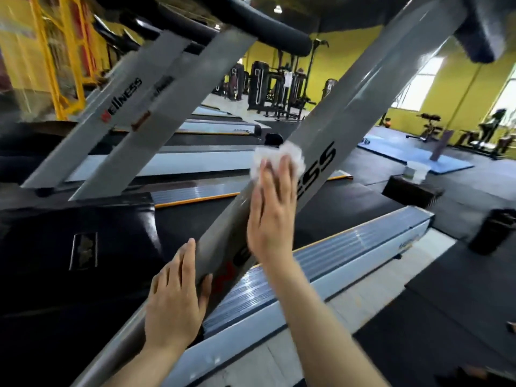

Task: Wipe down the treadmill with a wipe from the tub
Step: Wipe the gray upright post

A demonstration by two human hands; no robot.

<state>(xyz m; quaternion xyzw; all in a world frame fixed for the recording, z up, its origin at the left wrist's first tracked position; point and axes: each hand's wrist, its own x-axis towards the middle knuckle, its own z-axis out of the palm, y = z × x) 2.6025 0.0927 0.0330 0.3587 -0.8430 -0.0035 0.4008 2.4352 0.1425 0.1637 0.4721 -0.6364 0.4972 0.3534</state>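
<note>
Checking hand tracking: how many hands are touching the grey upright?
2. The right hand presses a white wipe flat on the grey upright. The left hand rests lower on the same upright, fingers straight.

— What sort of room?

— A gym. Yellow-green walls point(360, 48), and bright windows point(424, 85) on the right let in daylight.

— And the floor?

— Dark rubber floor point(460, 291), with a blue mat point(405, 152) laid on it further back.

— Any gear?

— Black weight machines point(268, 88) stand at the far wall, exercise bikes point(430, 127) near the windows. A yellow frame point(53, 60) rises on the left.

— Lighting overhead?

— A ceiling lamp point(277, 8) glows against a dark ceiling. A black bin point(494, 233) sits on the floor at right.
</note>
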